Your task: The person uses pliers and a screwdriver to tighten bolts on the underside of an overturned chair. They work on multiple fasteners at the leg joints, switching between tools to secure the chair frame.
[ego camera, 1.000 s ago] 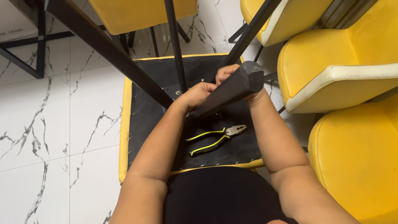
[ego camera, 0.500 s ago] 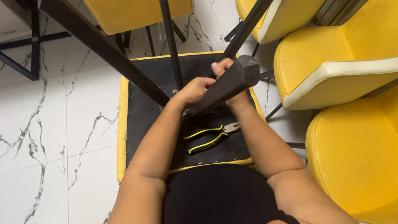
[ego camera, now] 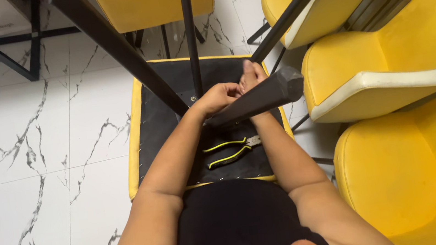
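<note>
Over an upturned chair seat (ego camera: 160,124), black underside with yellow edging, lying on the white marble floor (ego camera: 29,162), both hands meet at the base of the black chair legs. Left hand (ego camera: 219,97): fingers curled narrow, at the spot where a chair leg (ego camera: 259,99) joins the seat; exactly what they pinch is hidden, cannot tell. Right hand (ego camera: 252,75): fingers held up and close together, pressed against the far side of the same leg, just beside the left hand; whether they grip anything cannot be told. That leg runs from the hands toward the right, its thick end cap pointing at the camera. Two more black legs rise from the seat: one (ego camera: 114,46) slanting up left, one (ego camera: 293,11) slanting up right, plus a thin vertical rod (ego camera: 189,32) between them. Yellow-handled pliers (ego camera: 231,152) lie loose on the seat underside, between the two forearms, touched by neither hand. Right side: three yellow chairs (ego camera: 388,63) crowded near the seat. Top: another yellow seat (ego camera: 153,0) behind the legs. Person wears a black top.
</note>
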